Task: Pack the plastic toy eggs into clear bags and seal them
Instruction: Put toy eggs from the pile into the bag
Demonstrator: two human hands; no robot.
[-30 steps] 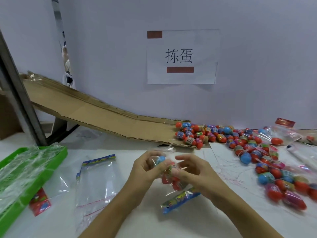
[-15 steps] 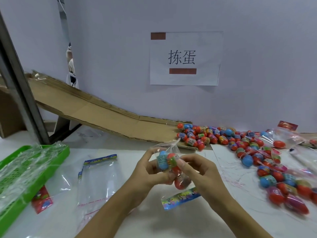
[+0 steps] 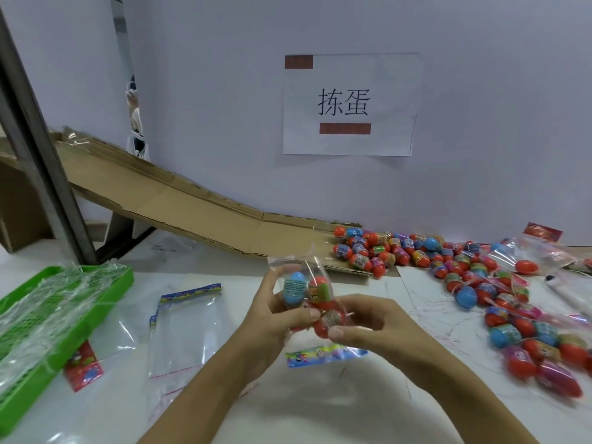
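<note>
Both hands, left (image 3: 272,318) and right (image 3: 374,325), grip a filled bag (image 3: 307,296) over the worktop (image 3: 320,405). Filling looks done. Next I must press shut its mouth at 12 o'clock.

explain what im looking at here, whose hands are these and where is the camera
There is no machine: a person wears a camera on the head, looking forward and down at their own two hands. The left hand and right hand together hold a clear bag with toy eggs inside, a blue one uppermost. On the white table lie empty bags, a green tray and a pile of loose eggs at the foot of a cardboard ramp. A paper sign hangs on the wall.
</note>
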